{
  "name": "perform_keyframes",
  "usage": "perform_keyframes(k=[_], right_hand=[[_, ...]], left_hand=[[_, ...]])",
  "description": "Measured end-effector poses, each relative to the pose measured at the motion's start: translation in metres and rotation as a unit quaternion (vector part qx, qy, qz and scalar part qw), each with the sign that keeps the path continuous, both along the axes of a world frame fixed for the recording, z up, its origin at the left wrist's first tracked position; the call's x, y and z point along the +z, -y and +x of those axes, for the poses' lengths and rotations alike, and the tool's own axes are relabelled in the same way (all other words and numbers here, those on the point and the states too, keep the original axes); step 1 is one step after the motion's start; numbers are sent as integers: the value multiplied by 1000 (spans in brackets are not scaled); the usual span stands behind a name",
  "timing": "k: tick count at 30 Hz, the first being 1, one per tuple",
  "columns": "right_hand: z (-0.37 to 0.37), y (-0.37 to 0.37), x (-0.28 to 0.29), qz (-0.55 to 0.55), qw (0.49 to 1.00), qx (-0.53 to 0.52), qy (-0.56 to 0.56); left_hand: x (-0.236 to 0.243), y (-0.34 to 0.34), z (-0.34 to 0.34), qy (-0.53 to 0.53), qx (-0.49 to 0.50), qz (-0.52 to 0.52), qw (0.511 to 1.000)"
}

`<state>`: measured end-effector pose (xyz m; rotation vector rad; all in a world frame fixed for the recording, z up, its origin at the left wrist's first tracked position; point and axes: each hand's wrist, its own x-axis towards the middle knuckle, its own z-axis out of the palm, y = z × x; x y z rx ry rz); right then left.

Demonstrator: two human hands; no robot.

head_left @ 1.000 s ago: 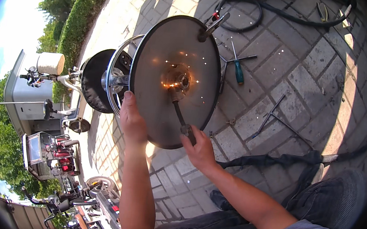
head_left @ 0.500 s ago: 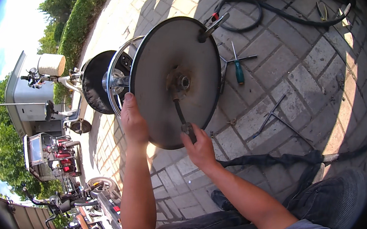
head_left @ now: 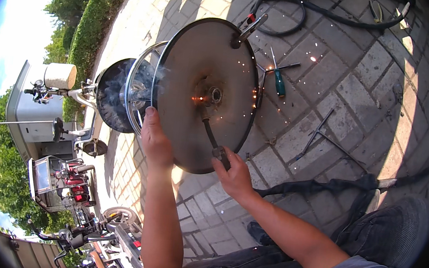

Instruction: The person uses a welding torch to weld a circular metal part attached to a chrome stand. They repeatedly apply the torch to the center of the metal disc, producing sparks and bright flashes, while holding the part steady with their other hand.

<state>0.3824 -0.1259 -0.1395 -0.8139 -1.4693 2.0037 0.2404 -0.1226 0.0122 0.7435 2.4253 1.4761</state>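
Observation:
A bar stool lies on its side, with the underside of its dark round base plate (head_left: 190,68) facing me. Behind the plate are the chrome foot ring (head_left: 135,76) and the black seat (head_left: 110,107). My left hand (head_left: 157,141) grips the plate's left edge, thumb up, other fingers hidden. My right hand (head_left: 235,177) is closed round a welding electrode holder (head_left: 220,156). A dark welding rod (head_left: 209,132) runs from it to the worn centre hub (head_left: 216,96), where an orange glow shows. A metal earth clamp (head_left: 245,33) bites the plate's upper rim.
Sparks scatter rightward over the paving; smoke drifts by the seat. A green-handled screwdriver (head_left: 279,83) lies on a cross wrench, beside a T-shaped wrench (head_left: 319,132). Black cable (head_left: 318,188) runs right of my arm; another cable (head_left: 299,22) coils at the top. Parked vehicles stand left.
Sparks, an orange glow at the hub and smoke near the seat have appeared. Both hands and the stool stay almost where they were.

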Motion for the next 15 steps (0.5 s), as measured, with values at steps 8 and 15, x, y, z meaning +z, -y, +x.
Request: perform_keyframes(k=[8, 15], right_hand=[[-3, -1, 2, -3, 1000, 14, 6], [-4, -1, 6, -10, 1000, 3, 3]], left_hand=[[5, -8, 4, -2, 10, 3, 1000], [6, -5, 1, -17, 21, -6, 1000]])
